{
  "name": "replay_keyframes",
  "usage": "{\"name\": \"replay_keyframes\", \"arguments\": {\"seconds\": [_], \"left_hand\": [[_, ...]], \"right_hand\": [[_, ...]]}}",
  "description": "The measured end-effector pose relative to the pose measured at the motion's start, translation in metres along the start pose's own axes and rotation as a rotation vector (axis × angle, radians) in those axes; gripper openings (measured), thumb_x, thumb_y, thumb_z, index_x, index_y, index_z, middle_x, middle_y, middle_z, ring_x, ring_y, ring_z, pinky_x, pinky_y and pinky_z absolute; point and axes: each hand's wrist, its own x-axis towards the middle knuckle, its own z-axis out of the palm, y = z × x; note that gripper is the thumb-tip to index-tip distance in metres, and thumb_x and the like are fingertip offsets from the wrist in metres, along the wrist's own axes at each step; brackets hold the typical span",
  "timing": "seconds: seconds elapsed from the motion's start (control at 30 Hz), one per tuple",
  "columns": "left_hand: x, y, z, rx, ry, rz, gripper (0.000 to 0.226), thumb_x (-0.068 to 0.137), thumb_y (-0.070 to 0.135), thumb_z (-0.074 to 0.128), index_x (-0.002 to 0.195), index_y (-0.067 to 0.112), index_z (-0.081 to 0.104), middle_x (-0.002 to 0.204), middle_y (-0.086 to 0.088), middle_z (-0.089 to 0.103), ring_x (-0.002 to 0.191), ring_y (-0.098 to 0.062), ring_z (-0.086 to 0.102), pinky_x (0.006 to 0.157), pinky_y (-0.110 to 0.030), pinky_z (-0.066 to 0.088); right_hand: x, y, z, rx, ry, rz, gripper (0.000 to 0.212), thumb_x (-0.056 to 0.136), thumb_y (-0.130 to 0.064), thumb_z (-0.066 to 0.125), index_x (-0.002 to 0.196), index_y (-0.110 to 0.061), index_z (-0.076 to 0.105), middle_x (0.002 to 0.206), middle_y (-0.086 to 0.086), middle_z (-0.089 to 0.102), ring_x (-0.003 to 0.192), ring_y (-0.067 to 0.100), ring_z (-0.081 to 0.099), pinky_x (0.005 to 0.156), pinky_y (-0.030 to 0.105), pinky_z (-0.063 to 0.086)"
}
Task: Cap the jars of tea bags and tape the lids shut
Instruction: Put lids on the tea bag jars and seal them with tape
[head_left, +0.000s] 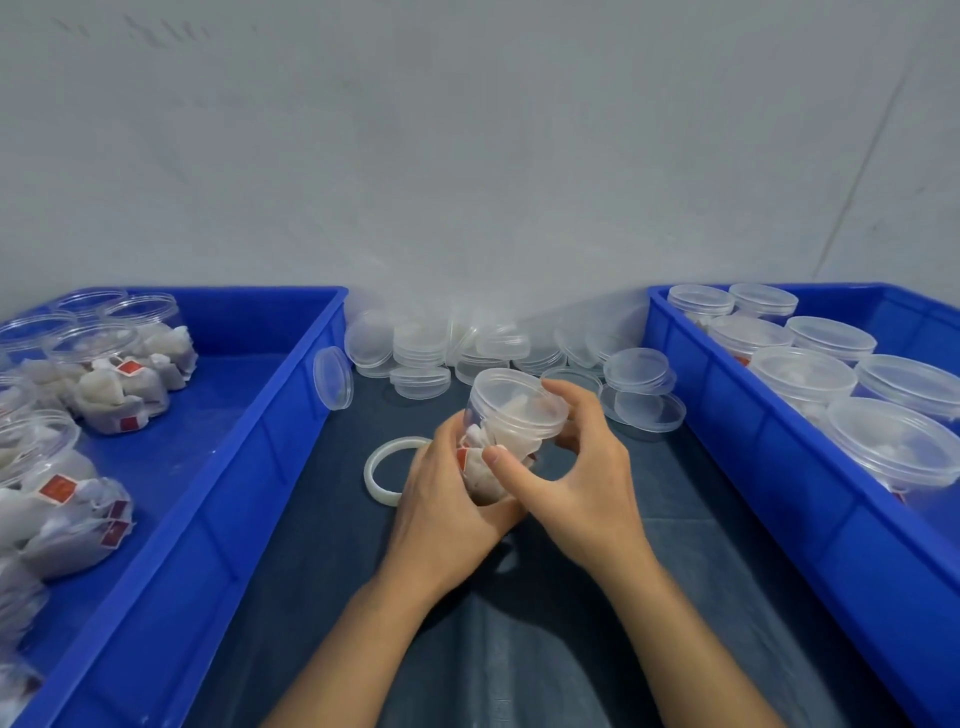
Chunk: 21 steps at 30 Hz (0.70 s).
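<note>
Both hands are on one clear plastic jar of white tea bags (506, 431), held tilted just above the dark blue-grey cloth-covered table (519, 649) between the two bins. The left hand (447, 514) wraps its curled fingers round the jar's lower body from below. The right hand (576, 467) grips the translucent round lid (519, 397) sitting on the jar's mouth, thumb on the near side, fingers curled over the far rim. Just left of the hands, a roll of clear tape (387, 465) lies flat on the cloth. A pile of loose translucent lids (467, 348) sits against the grey wall. The blue plastic bin on the left (218, 467) holds open jars of tea bags; the blue plastic bin on the right (779, 467) holds lidded jars.
</note>
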Motion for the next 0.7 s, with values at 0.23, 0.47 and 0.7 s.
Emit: {"name": "replay_keyframes", "arguments": {"seconds": [0.23, 0.47, 0.7], "left_hand": [[0.011, -0.010, -0.026, 0.406, 0.030, 0.005, 0.119, 0.059, 0.089, 0.068, 0.161, 0.042, 0.028, 0.135, 0.018, 0.052, 0.131, -0.009, 0.043, 0.109, -0.041, 0.043], [0.017, -0.035, -0.045, 0.523, 0.029, -0.092, 0.046, 0.093, 0.030, 0.078, 0.137, 0.028, 0.063, 0.115, 0.012, 0.065, 0.119, -0.018, 0.058, 0.101, -0.035, 0.043], [0.017, -0.023, -0.038, 0.147, 0.323, 0.015, 0.022, 0.102, 0.016, 0.069, 0.121, 0.029, 0.071, 0.101, 0.009, 0.064, 0.091, -0.004, 0.063, 0.079, -0.021, 0.053]], "right_hand": [[0.000, 0.010, 0.001, -0.141, 0.056, -0.002, 0.078, 0.068, -0.048, 0.093, 0.134, -0.042, 0.053, 0.127, -0.024, 0.061, 0.117, 0.001, 0.060, 0.098, 0.030, 0.053], [0.002, 0.015, 0.003, -0.155, 0.019, 0.018, 0.080, 0.075, -0.051, 0.089, 0.143, -0.043, 0.048, 0.137, -0.025, 0.057, 0.129, 0.004, 0.055, 0.106, 0.031, 0.050], [0.001, 0.017, 0.004, -0.123, -0.055, 0.060, 0.091, 0.078, -0.056, 0.085, 0.154, -0.046, 0.036, 0.150, -0.028, 0.047, 0.136, 0.001, 0.051, 0.113, 0.036, 0.048]]}}
